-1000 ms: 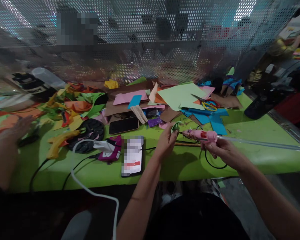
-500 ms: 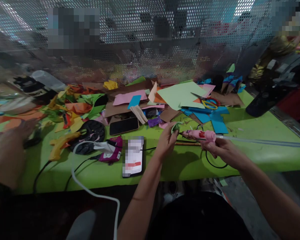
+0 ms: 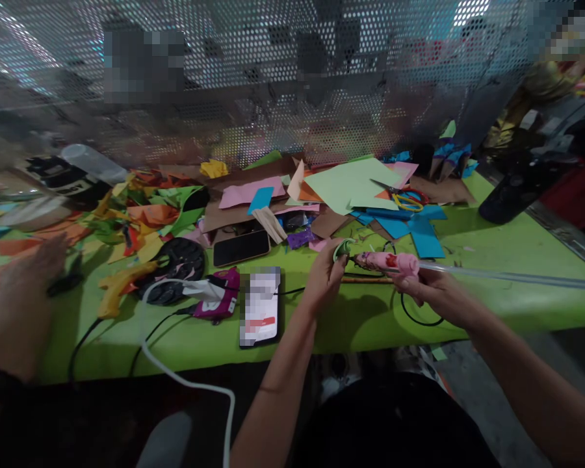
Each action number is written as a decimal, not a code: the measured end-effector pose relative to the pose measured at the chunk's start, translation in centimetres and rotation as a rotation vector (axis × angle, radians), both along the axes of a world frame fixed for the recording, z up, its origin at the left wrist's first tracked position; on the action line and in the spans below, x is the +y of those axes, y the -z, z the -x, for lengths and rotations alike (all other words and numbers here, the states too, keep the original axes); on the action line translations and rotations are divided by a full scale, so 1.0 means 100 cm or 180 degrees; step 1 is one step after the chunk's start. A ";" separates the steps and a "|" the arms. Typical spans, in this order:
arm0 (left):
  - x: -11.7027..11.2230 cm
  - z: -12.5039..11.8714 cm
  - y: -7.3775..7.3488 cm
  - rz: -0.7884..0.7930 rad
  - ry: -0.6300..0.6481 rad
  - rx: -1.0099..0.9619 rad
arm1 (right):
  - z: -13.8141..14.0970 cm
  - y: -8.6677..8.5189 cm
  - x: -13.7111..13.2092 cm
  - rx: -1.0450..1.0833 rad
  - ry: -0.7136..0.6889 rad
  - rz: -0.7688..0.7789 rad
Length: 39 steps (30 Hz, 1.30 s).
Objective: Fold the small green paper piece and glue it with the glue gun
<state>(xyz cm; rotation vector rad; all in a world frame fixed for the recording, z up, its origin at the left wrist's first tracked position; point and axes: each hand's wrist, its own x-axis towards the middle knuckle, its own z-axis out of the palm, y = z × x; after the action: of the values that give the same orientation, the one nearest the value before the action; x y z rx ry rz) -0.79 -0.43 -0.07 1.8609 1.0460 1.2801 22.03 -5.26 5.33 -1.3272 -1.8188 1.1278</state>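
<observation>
Your right hand [image 3: 431, 289] grips the pink glue gun [image 3: 390, 262] above the bench [image 3: 492, 260], lying level, nozzle pointing left at the green paper piece [image 3: 342, 247] pinched in your left hand [image 3: 324, 276].

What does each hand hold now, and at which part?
The right hand holds the pink glue gun by its grip. The left hand pinches a small curled green paper piece at its lower edge.

Pink glue gun [image 3: 392, 262] – green paper curl [image 3: 342, 247]; lime table cover [image 3: 492, 253]; yellow-red scissors [image 3: 405, 198].
</observation>
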 end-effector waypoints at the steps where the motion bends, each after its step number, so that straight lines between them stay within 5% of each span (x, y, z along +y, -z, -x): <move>1: 0.000 0.000 0.000 -0.0010 -0.0002 -0.0001 | 0.000 0.000 0.000 -0.0002 -0.0003 -0.0011; 22: 0.000 0.000 0.001 0.0005 -0.0012 0.0038 | 0.003 -0.005 -0.001 0.0106 -0.0148 -0.0072; 39: -0.003 -0.001 -0.004 -0.0022 -0.0074 -0.0008 | 0.000 0.007 -0.007 0.0096 -0.0127 0.0053</move>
<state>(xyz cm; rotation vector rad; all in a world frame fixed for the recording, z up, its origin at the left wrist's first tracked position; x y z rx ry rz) -0.67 -0.71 0.34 1.8570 1.0662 1.3005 21.99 -5.91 4.64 -1.2820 -1.8252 1.1803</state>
